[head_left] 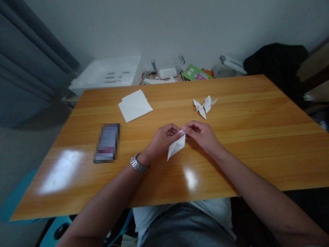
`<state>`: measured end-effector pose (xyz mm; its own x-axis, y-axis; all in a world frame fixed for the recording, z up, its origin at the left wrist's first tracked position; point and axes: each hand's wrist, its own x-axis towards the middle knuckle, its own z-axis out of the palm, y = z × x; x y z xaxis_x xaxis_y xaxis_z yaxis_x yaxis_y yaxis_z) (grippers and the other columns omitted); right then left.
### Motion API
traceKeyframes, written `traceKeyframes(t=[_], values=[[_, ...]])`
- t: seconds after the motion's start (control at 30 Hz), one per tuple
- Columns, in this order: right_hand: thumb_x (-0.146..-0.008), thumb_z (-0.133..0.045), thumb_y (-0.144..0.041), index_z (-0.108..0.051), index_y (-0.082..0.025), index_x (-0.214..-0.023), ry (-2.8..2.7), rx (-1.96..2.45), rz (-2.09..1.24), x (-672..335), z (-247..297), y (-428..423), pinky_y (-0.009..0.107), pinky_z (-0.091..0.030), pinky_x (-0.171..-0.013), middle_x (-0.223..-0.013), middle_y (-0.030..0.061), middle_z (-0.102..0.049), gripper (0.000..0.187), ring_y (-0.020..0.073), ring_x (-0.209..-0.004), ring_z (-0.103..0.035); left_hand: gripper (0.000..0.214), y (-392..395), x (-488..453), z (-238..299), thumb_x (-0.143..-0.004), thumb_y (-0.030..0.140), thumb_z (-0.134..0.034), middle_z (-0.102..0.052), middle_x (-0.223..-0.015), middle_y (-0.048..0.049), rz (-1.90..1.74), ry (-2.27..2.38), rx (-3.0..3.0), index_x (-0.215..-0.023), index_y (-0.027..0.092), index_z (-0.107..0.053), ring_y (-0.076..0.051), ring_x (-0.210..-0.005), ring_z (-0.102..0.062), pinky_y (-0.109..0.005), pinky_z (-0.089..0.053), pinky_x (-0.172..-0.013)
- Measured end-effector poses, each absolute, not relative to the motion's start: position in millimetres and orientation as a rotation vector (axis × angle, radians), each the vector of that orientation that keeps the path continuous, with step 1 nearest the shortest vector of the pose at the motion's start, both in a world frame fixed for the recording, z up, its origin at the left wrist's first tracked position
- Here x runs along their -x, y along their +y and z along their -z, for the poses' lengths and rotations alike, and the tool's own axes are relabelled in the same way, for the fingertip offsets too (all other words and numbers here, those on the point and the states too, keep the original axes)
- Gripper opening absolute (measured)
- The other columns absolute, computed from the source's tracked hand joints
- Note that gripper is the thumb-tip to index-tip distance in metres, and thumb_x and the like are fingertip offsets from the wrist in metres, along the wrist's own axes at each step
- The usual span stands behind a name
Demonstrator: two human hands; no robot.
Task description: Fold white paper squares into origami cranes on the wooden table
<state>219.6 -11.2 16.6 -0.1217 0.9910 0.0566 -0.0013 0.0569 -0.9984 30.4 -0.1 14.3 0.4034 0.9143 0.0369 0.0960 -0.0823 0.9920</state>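
Observation:
A piece of folded white paper (176,146) is held just above the table, one pointed end hanging toward me. My left hand (167,137) is closed on it, the thumb pressed flat near its upper part. At the paper's top corner, my right hand (200,132) pinches with thumb and index finger; the fingertips of both hands nearly meet there. Beyond my right hand lie folded paper cranes (206,105), close together with their wings spread. Farther left rests a small stack of white paper sheets (135,105).
On the wooden table (257,144), a phone (107,142) with a blurred screen lies to the left. Past the far edge are a white tray (110,70), a green booklet (196,73) and a clear plastic box (228,67). A dark cloth heap (275,65) sits at the right.

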Motion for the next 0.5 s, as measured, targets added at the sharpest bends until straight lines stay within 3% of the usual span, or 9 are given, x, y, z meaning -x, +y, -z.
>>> traceKeyframes(t=[0.5], values=[[-0.077, -0.083, -0.049, -0.072, -0.021, -0.077, -1.068, 1.114, -1.229, -227, -7, -1, 0.028, -0.055, -0.063, -0.070, 0.0004, -0.069, 0.030, 0.0138, -0.063, -0.063, 0.040, 9, -24, -1, -0.077, 0.047, -0.083, -0.078, -0.095, -0.0082, -0.924, 1.044, -1.282, -0.098, 0.014, -0.076, -0.018, -0.080, -0.070, -0.025, -0.053, -0.070]])
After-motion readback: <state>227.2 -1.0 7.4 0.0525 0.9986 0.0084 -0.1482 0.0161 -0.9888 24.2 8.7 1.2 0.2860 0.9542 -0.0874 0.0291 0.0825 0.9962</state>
